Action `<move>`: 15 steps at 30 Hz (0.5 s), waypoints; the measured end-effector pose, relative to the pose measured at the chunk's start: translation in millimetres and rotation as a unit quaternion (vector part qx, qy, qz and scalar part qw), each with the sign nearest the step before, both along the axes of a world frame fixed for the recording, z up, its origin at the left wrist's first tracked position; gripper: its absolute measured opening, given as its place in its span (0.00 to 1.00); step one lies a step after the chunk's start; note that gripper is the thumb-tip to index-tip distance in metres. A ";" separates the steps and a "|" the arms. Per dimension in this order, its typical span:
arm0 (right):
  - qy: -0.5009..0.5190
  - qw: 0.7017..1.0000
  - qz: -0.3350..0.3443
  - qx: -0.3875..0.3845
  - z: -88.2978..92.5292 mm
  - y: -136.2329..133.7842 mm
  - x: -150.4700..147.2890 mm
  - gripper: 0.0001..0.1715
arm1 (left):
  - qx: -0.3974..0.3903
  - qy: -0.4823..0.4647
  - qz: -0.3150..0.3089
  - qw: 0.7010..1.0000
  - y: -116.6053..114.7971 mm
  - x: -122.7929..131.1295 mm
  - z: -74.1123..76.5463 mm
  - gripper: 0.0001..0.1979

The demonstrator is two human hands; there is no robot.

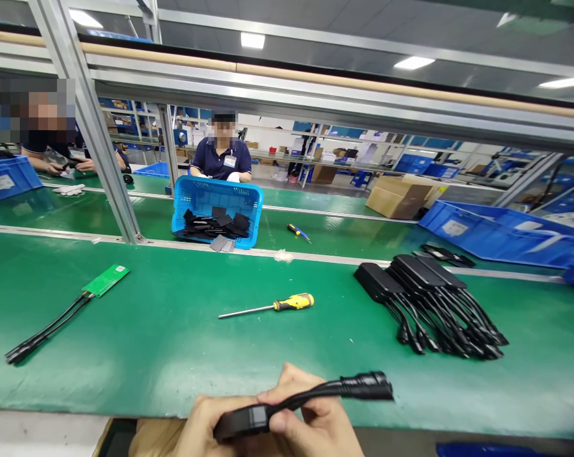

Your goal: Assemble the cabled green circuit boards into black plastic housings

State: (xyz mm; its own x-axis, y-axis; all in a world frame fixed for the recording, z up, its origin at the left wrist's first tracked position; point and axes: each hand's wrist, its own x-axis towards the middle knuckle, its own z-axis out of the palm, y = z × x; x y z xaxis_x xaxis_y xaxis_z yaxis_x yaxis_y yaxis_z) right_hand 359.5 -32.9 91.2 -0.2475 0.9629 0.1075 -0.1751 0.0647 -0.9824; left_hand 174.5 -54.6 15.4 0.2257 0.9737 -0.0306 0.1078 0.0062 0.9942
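Observation:
At the bottom middle, a black plastic case with cables [241, 424] is held by both hands above the bench's near edge. My left hand [198, 426] is closed round the left part of the case. The fingers of my right hand [315, 419] pinch it where the cables come out. Those black cables run right and end in thick round connectors. Farther in lies a yellow-and-black screwdriver [293, 302], its shaft pointing left. A green circuit board [106, 280] with black cables rests at the left. Several black cased units [424, 279] with cables are piled at the right.
A blue basket [178, 203] of black flat parts stands tilted beyond the metal strip. Near it lies a small screwdriver [299, 232]. Large blue bins [505, 231] and a cardboard box [396, 197] are at the right. A metal post [91, 127] rises at left; two people sit opposite.

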 end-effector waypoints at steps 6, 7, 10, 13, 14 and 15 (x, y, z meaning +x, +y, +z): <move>-0.023 0.997 0.072 -0.018 -10.0 4.2 4.3 0.20 | 0.027 0.001 -0.025 0.999 1.1 3.2 -6.3 0.10; -0.057 0.994 0.095 0.014 -9.2 7.4 9.4 0.26 | 0.066 0.017 -0.021 0.997 3.0 1.0 -4.6 0.12; -0.168 0.953 0.215 0.131 7.6 22.0 30.2 0.29 | 0.252 0.103 -0.032 0.962 11.6 -13.4 4.3 0.16; -0.242 0.886 0.347 0.189 36.8 35.2 47.2 0.25 | 0.441 0.250 -0.045 0.861 22.5 -29.1 16.0 0.20; -0.272 0.869 0.366 0.195 43.9 36.9 49.1 0.26 | 0.489 0.303 -0.035 0.817 25.9 -31.6 19.3 0.20; -0.314 0.855 0.367 0.190 47.8 36.8 48.7 0.28 | 0.529 0.350 -0.020 0.773 28.9 -32.2 21.8 0.20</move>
State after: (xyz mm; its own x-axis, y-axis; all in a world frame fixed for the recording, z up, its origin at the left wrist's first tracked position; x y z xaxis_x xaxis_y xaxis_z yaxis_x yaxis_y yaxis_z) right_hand 408.1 3.9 139.0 -0.8940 0.4481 0.0020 0.2486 0.4997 -0.8297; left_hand 142.3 -25.7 37.2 0.5449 0.5307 0.6492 0.6003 -0.7875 0.1399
